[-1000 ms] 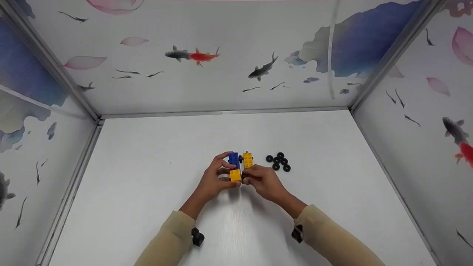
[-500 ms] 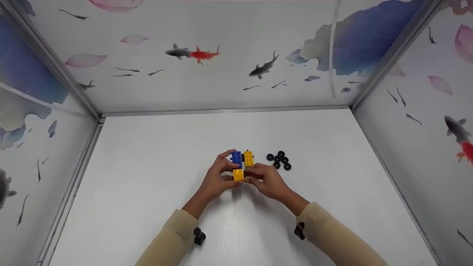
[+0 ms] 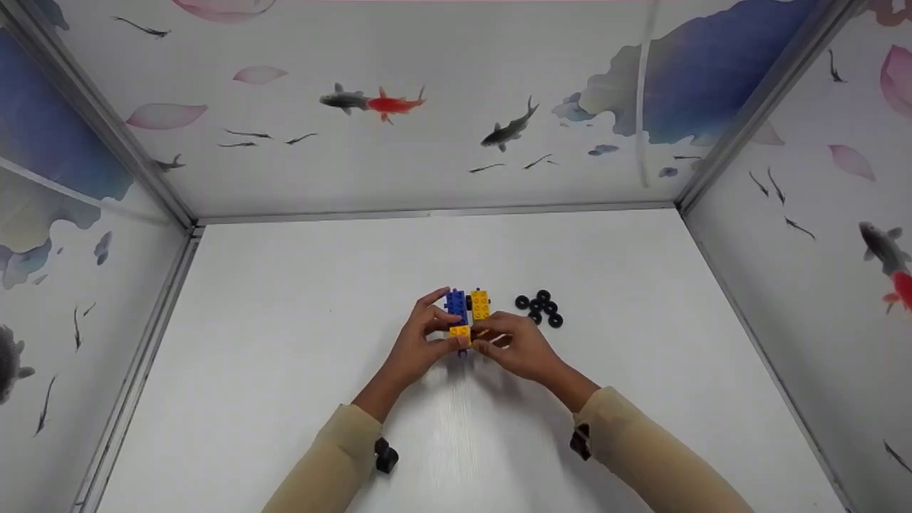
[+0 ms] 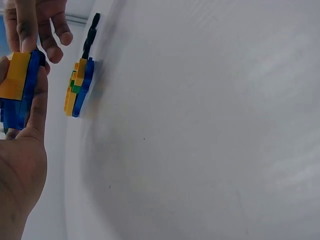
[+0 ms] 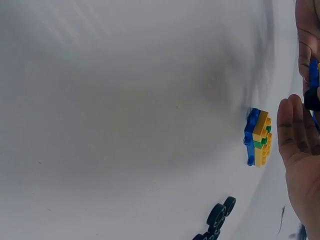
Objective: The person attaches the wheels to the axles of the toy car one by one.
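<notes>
My left hand [image 3: 422, 336] holds a toy car of blue and yellow building blocks [image 3: 456, 306] above the table, its thumb on the yellow block at the near end. My right hand [image 3: 519, 343] pinches a black wheel [image 5: 311, 99] against the side of that car. In the head view the fingers hide most of this wheel. Another black wheel [image 3: 468, 303] shows farther along the same side. Beyond the right hand, a second block car [image 5: 258, 137], yellow and green on a blue base, lies on the table.
Several loose black wheels [image 3: 545, 306] lie in a cluster to the right of the second car. The white table [image 3: 299, 285] is bounded by printed panels at the back and both sides, with a metal strip [image 3: 427, 214] along the back edge.
The held car has shifted slightly right. My left thumb has moved up onto the yellow block, and a blue peg now shows at the near end. My right hand stays at the car's side.
</notes>
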Action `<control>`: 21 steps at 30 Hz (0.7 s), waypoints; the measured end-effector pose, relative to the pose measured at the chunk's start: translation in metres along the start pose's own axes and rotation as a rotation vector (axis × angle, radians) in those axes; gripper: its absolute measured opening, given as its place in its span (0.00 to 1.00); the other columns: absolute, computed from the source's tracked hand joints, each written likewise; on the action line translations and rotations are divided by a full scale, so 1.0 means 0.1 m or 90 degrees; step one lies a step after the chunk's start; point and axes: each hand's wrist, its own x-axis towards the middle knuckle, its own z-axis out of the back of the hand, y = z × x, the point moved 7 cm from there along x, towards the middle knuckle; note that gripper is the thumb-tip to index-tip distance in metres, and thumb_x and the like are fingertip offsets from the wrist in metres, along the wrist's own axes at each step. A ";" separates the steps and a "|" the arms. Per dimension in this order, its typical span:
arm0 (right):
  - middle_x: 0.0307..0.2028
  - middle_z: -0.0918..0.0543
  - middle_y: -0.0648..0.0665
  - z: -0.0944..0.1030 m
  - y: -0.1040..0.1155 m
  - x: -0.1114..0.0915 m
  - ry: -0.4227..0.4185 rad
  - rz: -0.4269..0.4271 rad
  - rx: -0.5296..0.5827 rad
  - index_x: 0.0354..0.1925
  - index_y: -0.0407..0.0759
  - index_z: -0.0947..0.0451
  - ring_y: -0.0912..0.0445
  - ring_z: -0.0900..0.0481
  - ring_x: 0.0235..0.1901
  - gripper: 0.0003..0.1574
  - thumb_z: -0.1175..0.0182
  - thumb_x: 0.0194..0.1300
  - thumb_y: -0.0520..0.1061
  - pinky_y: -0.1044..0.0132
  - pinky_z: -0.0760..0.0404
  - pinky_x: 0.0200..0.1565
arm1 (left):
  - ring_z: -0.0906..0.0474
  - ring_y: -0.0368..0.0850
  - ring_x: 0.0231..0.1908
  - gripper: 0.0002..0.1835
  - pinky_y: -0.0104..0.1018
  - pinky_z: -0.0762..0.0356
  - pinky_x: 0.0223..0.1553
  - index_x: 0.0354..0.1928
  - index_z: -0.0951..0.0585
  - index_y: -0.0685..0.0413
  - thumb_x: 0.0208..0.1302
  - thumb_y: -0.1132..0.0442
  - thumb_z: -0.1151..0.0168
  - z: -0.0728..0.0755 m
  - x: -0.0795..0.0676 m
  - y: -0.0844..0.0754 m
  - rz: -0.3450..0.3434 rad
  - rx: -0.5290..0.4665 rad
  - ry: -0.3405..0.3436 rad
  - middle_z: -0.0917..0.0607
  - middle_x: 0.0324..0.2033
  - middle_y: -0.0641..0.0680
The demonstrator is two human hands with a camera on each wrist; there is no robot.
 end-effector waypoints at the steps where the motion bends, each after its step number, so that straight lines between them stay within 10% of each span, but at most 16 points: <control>1: 0.53 0.09 0.45 0.01 0.00 0.01 -0.006 -0.007 0.005 0.61 0.49 0.09 0.47 0.07 0.52 0.18 0.29 0.78 0.52 0.52 0.06 0.53 | 0.16 0.54 0.65 0.17 0.45 0.13 0.67 0.54 0.16 0.42 0.69 0.52 0.20 0.00 0.00 0.00 0.002 -0.004 -0.001 0.39 0.85 0.43; 11: 0.58 0.09 0.42 0.11 -0.08 0.18 -0.121 -0.118 0.022 0.73 0.45 0.18 0.46 0.08 0.56 0.35 0.32 0.79 0.62 0.49 0.08 0.59 | 0.17 0.57 0.66 0.23 0.45 0.11 0.64 0.61 0.19 0.38 0.69 0.48 0.21 -0.02 -0.02 -0.01 0.008 -0.008 0.004 0.37 0.84 0.49; 21: 0.63 0.11 0.42 0.04 -0.04 0.34 -0.112 -0.157 0.043 0.79 0.52 0.24 0.45 0.10 0.59 0.41 0.31 0.77 0.64 0.49 0.07 0.58 | 0.15 0.52 0.65 0.44 0.48 0.10 0.61 0.78 0.32 0.25 0.65 0.50 0.17 -0.07 -0.05 0.01 0.053 -0.042 0.028 0.26 0.76 0.56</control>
